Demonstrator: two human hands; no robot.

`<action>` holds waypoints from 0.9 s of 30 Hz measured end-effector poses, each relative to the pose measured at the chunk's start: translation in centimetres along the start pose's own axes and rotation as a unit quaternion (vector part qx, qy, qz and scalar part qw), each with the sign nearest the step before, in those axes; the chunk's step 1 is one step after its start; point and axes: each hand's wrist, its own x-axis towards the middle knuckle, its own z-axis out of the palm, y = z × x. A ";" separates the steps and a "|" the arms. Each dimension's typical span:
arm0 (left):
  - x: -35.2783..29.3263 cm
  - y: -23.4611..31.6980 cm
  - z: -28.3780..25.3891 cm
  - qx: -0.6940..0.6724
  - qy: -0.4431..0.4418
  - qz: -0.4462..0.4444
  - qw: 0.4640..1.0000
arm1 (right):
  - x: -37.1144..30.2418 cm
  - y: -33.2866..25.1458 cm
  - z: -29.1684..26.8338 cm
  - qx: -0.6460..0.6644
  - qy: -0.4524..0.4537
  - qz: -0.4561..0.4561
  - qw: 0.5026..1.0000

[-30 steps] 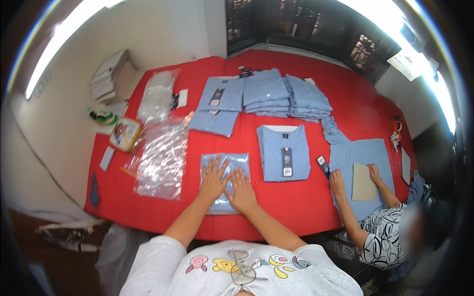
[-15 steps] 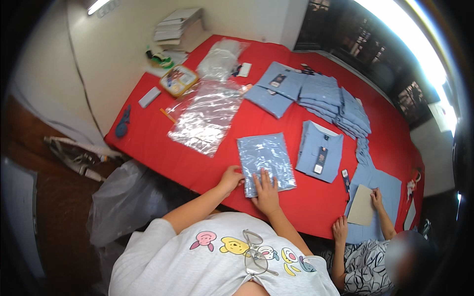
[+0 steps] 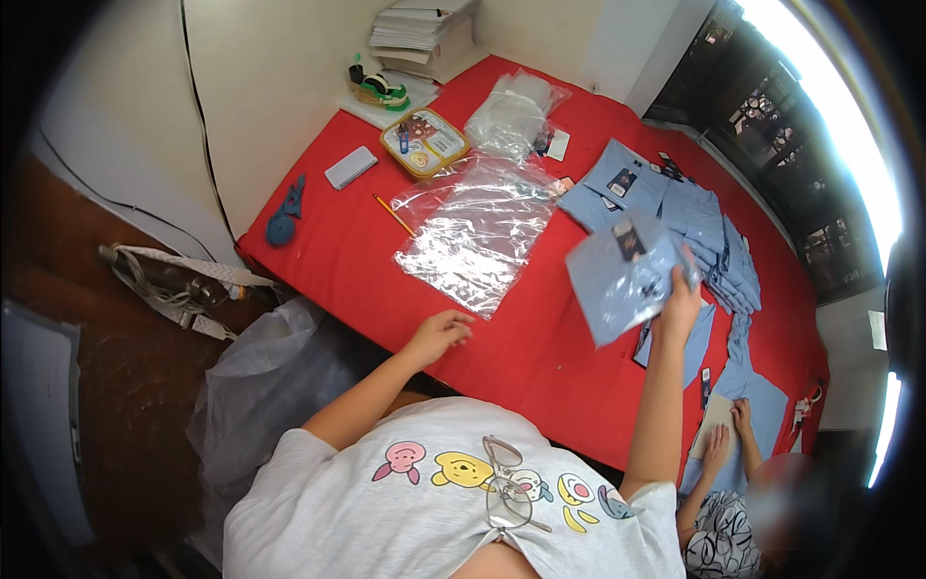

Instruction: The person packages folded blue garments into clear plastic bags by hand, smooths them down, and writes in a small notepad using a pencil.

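In my right hand (image 3: 681,307) is a folded blue shirt in a clear plastic bag (image 3: 617,289), gripped by its right edge and lifted above the table. A dark tag shows near its top. My left hand (image 3: 441,338) is empty, fingers loosely bent and apart, over the near edge of the red-covered table (image 3: 502,362). Clear plastic bags (image 3: 477,232) lie flat just beyond it. Behind the held shirt, another folded blue shirt (image 3: 696,343) is partly hidden. Stacked folded blue shirts (image 3: 690,217) sit farther back on the right.
At right, a co-worker's hands (image 3: 728,429) rest on a beige card (image 3: 712,425) over a spread blue shirt (image 3: 765,405). Leftward lie a yellow-rimmed tray (image 3: 424,142), a white box (image 3: 351,168), a pencil (image 3: 394,214) and a blue tape measure (image 3: 281,227). A green tape dispenser (image 3: 379,90) stands behind.
My right hand has picked up the bagged shirt, turned it tag side up and carried it right toward the stacks. My left hand has let go of it. The view has shifted.
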 end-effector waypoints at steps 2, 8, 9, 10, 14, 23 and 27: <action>-0.4 -0.2 -4.0 -0.010 0.043 0.016 0.999 | 5.6 2.8 1.1 0.075 0.014 -0.015 0.997; 2.6 0.5 -8.8 -0.015 0.015 0.017 1.000 | 14.5 12.9 -3.6 0.071 0.103 0.120 0.985; 1.5 0.3 -10.9 -0.008 0.053 0.013 0.998 | 10.7 16.2 3.1 -0.025 0.113 0.210 0.971; 0.5 -0.1 -12.5 -0.006 0.083 0.015 0.996 | 5.8 17.6 9.0 -0.096 0.076 0.201 0.972; 2.3 -1.1 -14.2 -0.019 0.045 0.029 0.998 | -7.8 19.7 13.2 -0.382 -0.242 -0.028 0.891; 7.4 1.0 -15.0 0.038 -0.025 0.074 0.996 | -13.4 17.2 18.5 -0.485 -0.233 0.000 0.843; 7.9 2.8 -14.3 0.224 -0.033 0.161 0.961 | -12.7 14.3 20.5 -0.455 -0.310 0.056 0.833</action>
